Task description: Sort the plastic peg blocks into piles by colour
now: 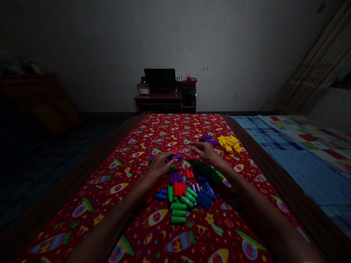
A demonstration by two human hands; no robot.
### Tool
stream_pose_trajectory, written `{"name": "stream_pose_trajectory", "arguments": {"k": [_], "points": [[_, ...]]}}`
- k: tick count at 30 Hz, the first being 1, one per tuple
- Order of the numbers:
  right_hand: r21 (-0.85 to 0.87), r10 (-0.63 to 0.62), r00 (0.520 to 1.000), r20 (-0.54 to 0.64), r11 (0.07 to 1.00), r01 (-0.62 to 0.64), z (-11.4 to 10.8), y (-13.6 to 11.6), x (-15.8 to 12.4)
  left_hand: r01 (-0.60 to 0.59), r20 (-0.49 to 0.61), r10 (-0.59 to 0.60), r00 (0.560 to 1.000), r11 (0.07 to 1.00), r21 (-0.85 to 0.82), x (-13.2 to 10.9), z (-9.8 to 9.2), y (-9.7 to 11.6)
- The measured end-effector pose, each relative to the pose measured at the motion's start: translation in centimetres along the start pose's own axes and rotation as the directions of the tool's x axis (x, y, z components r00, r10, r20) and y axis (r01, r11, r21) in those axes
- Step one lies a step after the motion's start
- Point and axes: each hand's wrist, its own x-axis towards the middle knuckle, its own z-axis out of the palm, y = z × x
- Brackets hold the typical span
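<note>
My left hand (pixel 160 165) pinches a purple toy block (pixel 177 157) between thumb and fingers, above the left side of a mixed heap. My right hand (pixel 205 151) is raised with fingers apart and nothing visible in them, close to a small pile of purple blocks (pixel 210 141). Below and between the hands lie ridged plastic blocks: green blocks (pixel 178 213), red blocks (pixel 180 189), blue blocks (pixel 205 197) and more purple ones. Part of the heap is hidden by my left hand and forearm. Yellow blocks (pixel 229 143) form their own pile to the right of the purple pile.
A red cloth with rocket prints (pixel 175 126) covers the surface under the blocks. Beyond its far end, a low desk (pixel 159 96) holds a dark monitor (pixel 160 79) and a red telephone (pixel 192 79). Blue checked bedding (pixel 263 146) lies on the right; a wooden cabinet (pixel 35 98) stands left.
</note>
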Motion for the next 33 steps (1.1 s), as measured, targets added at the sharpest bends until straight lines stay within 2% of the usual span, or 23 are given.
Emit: {"name": "stream_pose_trajectory", "arguments": {"k": [2,3,5,8,11,13,15,17,19,21,23,24,25,27,29,31,33], "points": [[0.099,-0.119,0.973,0.197,0.99,0.101,0.9,-2.0,-0.2,-0.017,0.024,0.018,1.0,1.0,-0.014,-0.1,0.1,0.2],[0.106,-0.16,0.954,0.253,0.985,0.137,1.2,-2.6,-0.2,-0.026,0.038,0.026,0.999,1.0,-0.012,-0.1,0.2,0.2],[0.047,-0.174,0.946,0.275,0.985,0.168,1.4,-3.0,-0.2,-0.043,0.064,0.041,0.997,0.999,0.025,-0.3,0.0,0.3],[-0.073,-0.086,0.985,0.152,0.993,0.098,0.7,-1.3,0.4,-0.118,0.135,0.098,0.986,0.981,0.152,-0.9,-0.7,0.3],[-0.171,0.011,1.0,-0.01,0.985,-0.013,-0.6,1.8,1.0,-0.213,0.301,0.134,0.944,0.945,0.249,-1.9,-1.5,0.4],[-0.209,0.072,0.991,-0.11,0.973,-0.094,-1.2,3.6,1.1,-0.236,0.393,0.118,0.912,0.934,0.269,-2.6,-1.7,0.7],[-0.237,0.119,0.967,-0.224,0.956,-0.173,-1.7,4.7,1.1,-0.239,0.431,0.107,0.896,0.934,0.264,-3.0,-1.6,1.0],[-0.265,0.141,0.937,-0.32,0.936,-0.232,-2.0,4.9,0.9,-0.228,0.437,0.103,0.894,0.942,0.245,-3.1,-1.3,1.2],[-0.278,0.138,0.934,-0.329,0.931,-0.235,-2.1,4.2,0.8,-0.203,0.428,0.084,0.9,0.949,0.242,-2.9,-1.1,1.4],[-0.243,0.112,0.969,-0.221,0.956,-0.165,-1.8,2.8,0.7,-0.166,0.427,0.05,0.903,0.957,0.238,-2.4,-1.0,1.7],[-0.125,0.061,0.998,-0.021,0.99,-0.063,-1.1,1.0,0.5,-0.128,0.43,0.032,0.902,0.972,0.197,-1.8,-1.1,2.1],[-0.034,0.021,0.995,0.099,0.999,-0.017,-0.5,0.0,0.4,-0.108,0.417,0.03,0.908,0.981,0.163,-1.5,-1.1,2.2],[0.067,-0.028,0.975,0.219,0.998,0.014,0.0,-0.8,0.2,-0.084,0.386,0.029,0.922,0.988,0.128,-1.2,-1.2,2.3],[0.246,-0.129,0.903,0.41,0.969,0.027,1.2,-2.2,-0.3,-0.032,0.269,0.014,0.963,0.998,0.061,-0.7,-1.2,2.2],[0.356,-0.185,0.854,0.485,0.935,0.001,2.2,-3.0,-0.7,0.008,0.137,-0.009,0.991,1.0,0.008,-0.5,-1.1,2.0],[0.405,-0.177,0.86,0.479,0.913,-0.038,2.7,-3.2,-0.9,-0.005,0.058,0.005,0.998,1.0,-0.014,-0.5,-0.9,1.8],[0.412,-0.148,0.879,0.454,0.909,-0.06,2.7,-2.9,-0.8,-0.076,0.036,0.076,0.996,0.997,0.0,-0.6,-0.8,1.5]]}}
